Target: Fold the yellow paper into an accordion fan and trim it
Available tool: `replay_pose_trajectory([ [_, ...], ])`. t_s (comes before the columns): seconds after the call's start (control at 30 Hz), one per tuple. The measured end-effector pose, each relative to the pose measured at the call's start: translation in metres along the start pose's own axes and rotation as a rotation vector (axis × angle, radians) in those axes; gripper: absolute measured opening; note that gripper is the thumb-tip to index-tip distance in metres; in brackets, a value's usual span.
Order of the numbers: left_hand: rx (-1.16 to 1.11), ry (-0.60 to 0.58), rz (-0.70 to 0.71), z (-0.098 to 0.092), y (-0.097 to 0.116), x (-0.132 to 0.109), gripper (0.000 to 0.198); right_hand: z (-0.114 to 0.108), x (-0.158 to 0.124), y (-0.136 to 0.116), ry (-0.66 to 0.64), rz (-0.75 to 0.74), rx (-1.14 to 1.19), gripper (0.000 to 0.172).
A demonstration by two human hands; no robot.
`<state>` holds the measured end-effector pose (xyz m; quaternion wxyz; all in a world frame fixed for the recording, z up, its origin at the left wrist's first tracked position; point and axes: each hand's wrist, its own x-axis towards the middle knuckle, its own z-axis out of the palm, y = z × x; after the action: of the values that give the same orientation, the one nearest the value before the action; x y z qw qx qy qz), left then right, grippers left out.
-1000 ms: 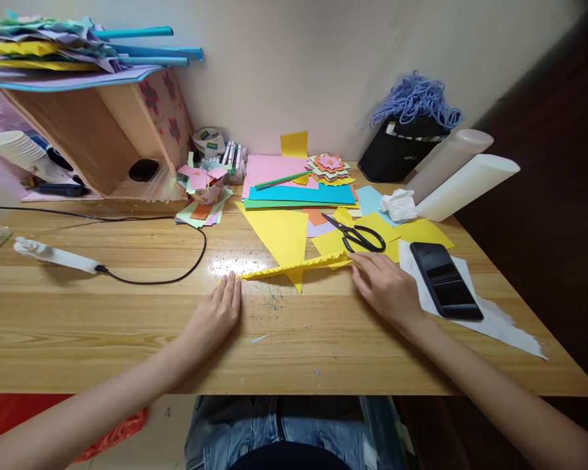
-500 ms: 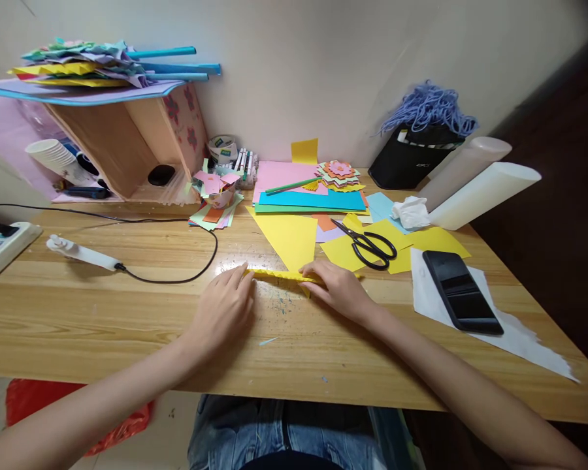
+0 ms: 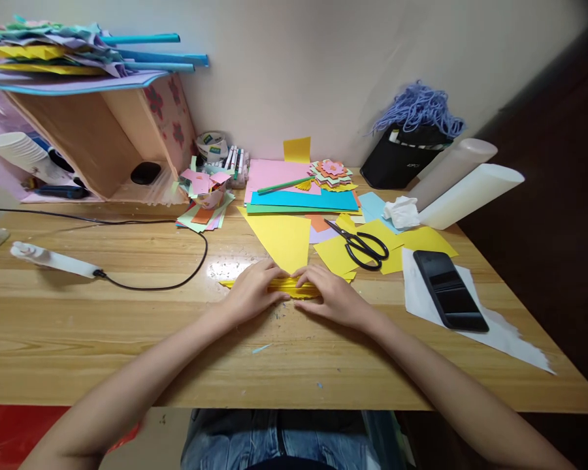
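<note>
A strip of pleated yellow paper [image 3: 290,287] lies crosswise on the wooden table, its folds running lengthwise and its ends showing past both hands. My left hand [image 3: 255,292] grips it left of the middle, fingers over the top and thumb at the near edge. On the other side of the middle, my right hand [image 3: 330,292] pinches the same strip, with fingers curled over the folds. Just beyond the hands lies a flat yellow sheet [image 3: 284,238] with a slanted edge. Black-handled scissors [image 3: 365,247] rest on yellow paper pieces to the right.
A phone [image 3: 451,290] lies on torn white paper at the right. Colored sheets [image 3: 304,200] and a layered paper flower [image 3: 332,175] are at the back. A white device [image 3: 53,259] with a black cable sits at the left, before an open box [image 3: 166,124].
My hands have come closer together at the middle of the pleated paper. The left hand moved right, and the strip shows more of its folds. The view shifted slightly.
</note>
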<state>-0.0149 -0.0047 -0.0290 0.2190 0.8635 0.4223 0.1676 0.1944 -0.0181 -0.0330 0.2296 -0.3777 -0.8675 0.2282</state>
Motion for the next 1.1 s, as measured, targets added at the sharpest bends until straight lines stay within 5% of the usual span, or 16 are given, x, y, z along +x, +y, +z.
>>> replay_pose_trajectory([
  [0.23,0.002,0.121,0.056,0.013,-0.004,-0.004,0.015,0.008,-0.002,0.006,0.044,0.029,-0.025,0.004],
  [0.4,0.14,0.17,0.075,0.017,0.002,-0.007,0.019,0.012,-0.003,0.005,0.076,-0.023,-0.07,0.01],
  [0.73,0.442,0.096,0.06,0.018,0.02,-0.015,0.016,0.013,-0.003,0.006,0.141,0.018,-0.129,0.011],
  [1.1,0.241,0.23,0.098,0.032,0.013,-0.01,0.016,0.007,-0.004,0.007,0.115,-0.006,-0.094,0.013],
])
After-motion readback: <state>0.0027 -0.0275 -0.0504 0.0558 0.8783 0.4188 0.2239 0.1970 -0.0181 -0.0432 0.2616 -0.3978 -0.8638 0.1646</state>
